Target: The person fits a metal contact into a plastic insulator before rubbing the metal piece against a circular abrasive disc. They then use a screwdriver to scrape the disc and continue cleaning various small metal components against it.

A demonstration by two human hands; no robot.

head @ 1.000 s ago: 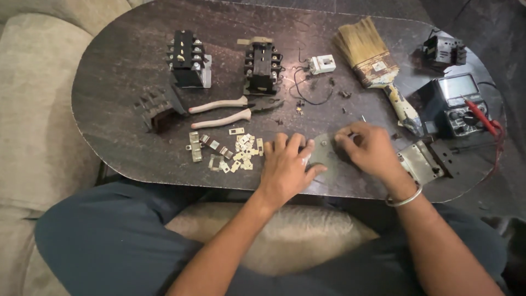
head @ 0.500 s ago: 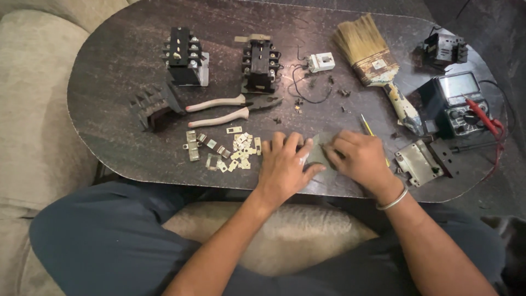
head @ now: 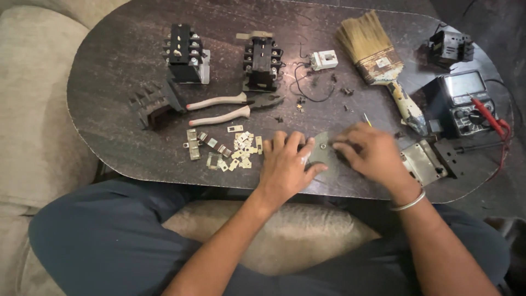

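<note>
Hands meet over a small dark flat piece (head: 320, 151), lying on the table (head: 109, 109) close to its near edge, about the middle of its length. Left hand (head: 285, 164) lies flat, fingers spread, thumb against the piece's near side, pinning rather than gripping. Right hand (head: 370, 151) is curled, fingertips pinching at the piece's right end; something thin and yellow (head: 366, 118) pokes out behind it, whether held I cannot tell. Piece looks light, stiff, thin, probably apt to skid on the polished top; best taken by its edges with one hand pressing it down. Small brass contacts (head: 230, 151) lie just left of the left hand, pliers (head: 230, 107) beyond them. Against the half-second-earlier view, the right hand has shifted slightly; the left hand sits as it did.
</note>
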